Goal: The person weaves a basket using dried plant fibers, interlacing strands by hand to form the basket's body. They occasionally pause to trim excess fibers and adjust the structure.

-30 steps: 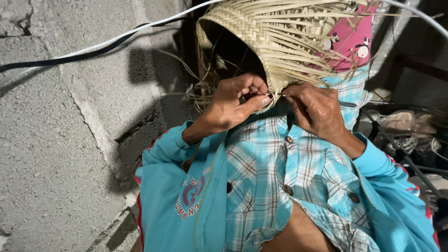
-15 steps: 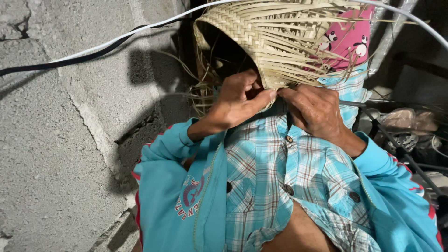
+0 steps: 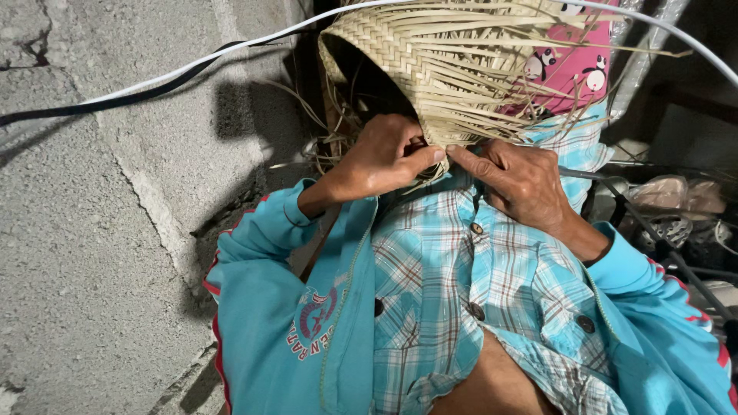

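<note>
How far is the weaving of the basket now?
Done: the basket body and round rim look tightly woven. In hand: left hand and right hand pinch strips at its lower edge. Left: many loose strips stick out unwoven on one side.

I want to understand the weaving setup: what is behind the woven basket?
Behind the woven basket a pink printed cloth shows, with a white cable crossing above. The basket covers the rest, and its inside is too dark to see.

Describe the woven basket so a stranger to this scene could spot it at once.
Start at the grey concrete wall on the left and follow the white cable rightward to the top centre. There sits the woven basket, both hands pinching its lower rim. Unlike the pink cloth behind it, it is pale straw plaiting with loose strips sticking out.
</note>
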